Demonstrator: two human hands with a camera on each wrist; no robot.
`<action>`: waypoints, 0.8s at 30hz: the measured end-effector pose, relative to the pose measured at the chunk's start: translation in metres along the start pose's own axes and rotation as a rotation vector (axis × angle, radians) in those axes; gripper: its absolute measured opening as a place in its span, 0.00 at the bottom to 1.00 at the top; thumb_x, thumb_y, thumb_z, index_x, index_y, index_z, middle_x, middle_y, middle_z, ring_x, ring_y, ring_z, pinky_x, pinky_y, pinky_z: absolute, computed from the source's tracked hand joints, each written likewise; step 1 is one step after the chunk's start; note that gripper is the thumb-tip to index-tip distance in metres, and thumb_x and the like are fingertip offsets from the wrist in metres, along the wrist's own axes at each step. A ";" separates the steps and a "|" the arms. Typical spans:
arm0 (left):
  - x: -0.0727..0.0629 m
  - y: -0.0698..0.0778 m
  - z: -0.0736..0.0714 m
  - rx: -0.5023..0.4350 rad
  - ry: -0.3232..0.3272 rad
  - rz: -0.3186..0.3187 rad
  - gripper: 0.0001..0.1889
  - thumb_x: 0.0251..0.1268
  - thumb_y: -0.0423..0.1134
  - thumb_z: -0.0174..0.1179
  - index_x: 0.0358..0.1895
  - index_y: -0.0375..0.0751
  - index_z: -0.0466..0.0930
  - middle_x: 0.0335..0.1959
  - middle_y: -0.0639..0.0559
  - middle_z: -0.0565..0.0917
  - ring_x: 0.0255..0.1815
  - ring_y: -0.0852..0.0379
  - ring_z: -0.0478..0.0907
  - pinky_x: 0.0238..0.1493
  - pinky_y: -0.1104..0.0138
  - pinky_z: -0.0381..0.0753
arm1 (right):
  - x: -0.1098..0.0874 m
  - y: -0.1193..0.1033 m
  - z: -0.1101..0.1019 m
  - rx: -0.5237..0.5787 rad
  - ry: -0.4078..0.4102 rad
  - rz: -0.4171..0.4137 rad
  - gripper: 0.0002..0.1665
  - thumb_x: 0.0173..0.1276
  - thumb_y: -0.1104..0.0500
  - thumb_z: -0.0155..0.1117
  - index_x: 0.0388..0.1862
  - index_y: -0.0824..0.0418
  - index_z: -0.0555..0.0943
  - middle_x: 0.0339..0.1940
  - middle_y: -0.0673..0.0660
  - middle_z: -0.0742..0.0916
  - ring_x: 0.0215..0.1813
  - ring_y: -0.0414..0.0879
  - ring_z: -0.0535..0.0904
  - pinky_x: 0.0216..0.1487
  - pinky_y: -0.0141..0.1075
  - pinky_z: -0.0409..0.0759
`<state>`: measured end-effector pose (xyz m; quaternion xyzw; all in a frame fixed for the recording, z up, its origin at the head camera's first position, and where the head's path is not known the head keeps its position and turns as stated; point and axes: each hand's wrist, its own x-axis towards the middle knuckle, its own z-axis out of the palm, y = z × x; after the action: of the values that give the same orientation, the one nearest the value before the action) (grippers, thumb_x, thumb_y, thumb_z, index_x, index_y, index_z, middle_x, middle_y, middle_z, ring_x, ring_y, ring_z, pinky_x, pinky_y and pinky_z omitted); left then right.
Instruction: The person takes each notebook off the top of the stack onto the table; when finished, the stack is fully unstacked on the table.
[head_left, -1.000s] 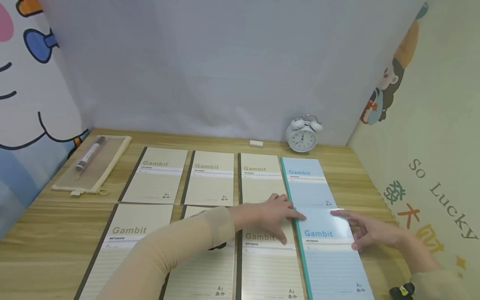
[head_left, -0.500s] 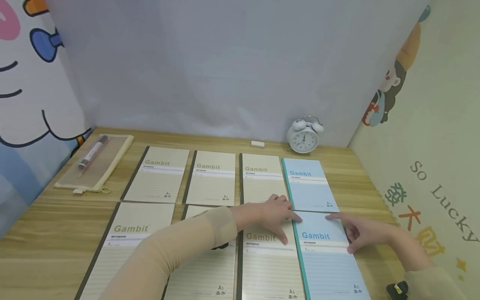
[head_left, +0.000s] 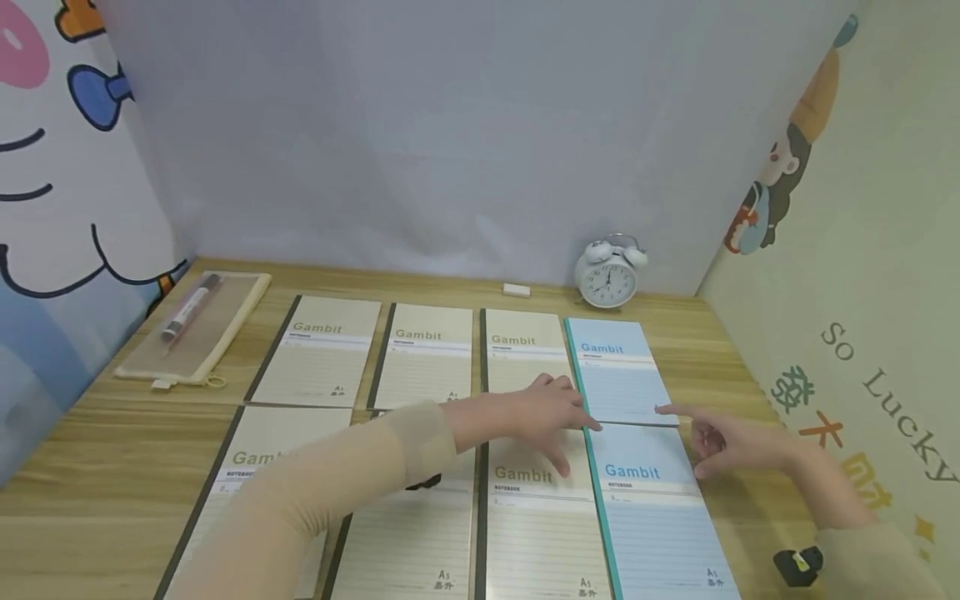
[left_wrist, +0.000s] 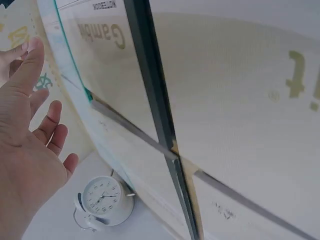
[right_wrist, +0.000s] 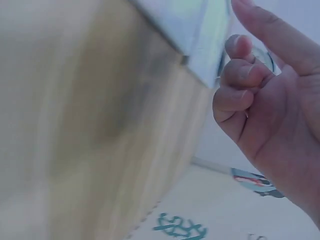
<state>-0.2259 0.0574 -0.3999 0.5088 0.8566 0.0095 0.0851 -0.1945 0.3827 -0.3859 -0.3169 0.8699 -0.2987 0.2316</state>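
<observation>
Two rows of Gambit notebooks lie on the wooden table, cream ones to the left and a blue one at each row's right end. The front blue notebook (head_left: pixel 660 533) sits just below the back blue notebook (head_left: pixel 615 379), their edges nearly meeting. My left hand (head_left: pixel 546 417) hovers over the seam between a back cream notebook (head_left: pixel 525 371) and a front cream notebook (head_left: pixel 543 533), its fingers spread, one fingertip at the front blue notebook's top left corner. My right hand (head_left: pixel 742 442) is beside the blue pair, index finger extended over their meeting edge and the other fingers loosely bent, holding nothing.
A mesh pencil pouch (head_left: pixel 232 325) with a marker (head_left: pixel 191 308) on it lies at the back left. Behind the back row are a white eraser (head_left: pixel 516 290) and a white alarm clock (head_left: pixel 610 277). Walls (head_left: pixel 420 150) close off the back and both sides.
The front blue notebook has shifted slightly left and toward me, so its top edge lines up below the back blue one. Both hands have since moved slightly up and away from it.
</observation>
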 end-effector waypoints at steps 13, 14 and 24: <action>-0.107 -0.030 -0.065 -0.014 0.199 -0.068 0.39 0.48 0.65 0.63 0.67 0.58 0.68 0.51 0.58 0.75 0.56 0.56 0.62 0.59 0.56 0.60 | 0.021 -0.066 -0.057 -0.296 0.321 -0.015 0.42 0.60 0.58 0.69 0.71 0.53 0.62 0.32 0.51 0.76 0.28 0.38 0.72 0.27 0.30 0.73; -0.118 -0.034 -0.068 -0.020 0.232 -0.086 0.39 0.50 0.65 0.63 0.67 0.57 0.68 0.52 0.57 0.76 0.58 0.55 0.62 0.60 0.54 0.59 | 0.022 -0.069 -0.060 -0.311 0.358 -0.032 0.42 0.60 0.59 0.70 0.71 0.54 0.62 0.33 0.51 0.76 0.29 0.38 0.72 0.28 0.29 0.73; -0.236 -0.081 -0.067 -0.106 0.626 -0.485 0.35 0.63 0.53 0.60 0.71 0.49 0.60 0.67 0.41 0.66 0.68 0.39 0.58 0.66 0.41 0.53 | 0.019 -0.069 -0.053 -0.463 0.724 0.010 0.43 0.61 0.58 0.68 0.73 0.55 0.60 0.62 0.65 0.73 0.59 0.60 0.69 0.56 0.53 0.69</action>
<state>-0.1964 -0.1827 -0.3099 0.2592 0.9347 0.1881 -0.1541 -0.2109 0.3466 -0.3063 -0.2310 0.9406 -0.1864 -0.1646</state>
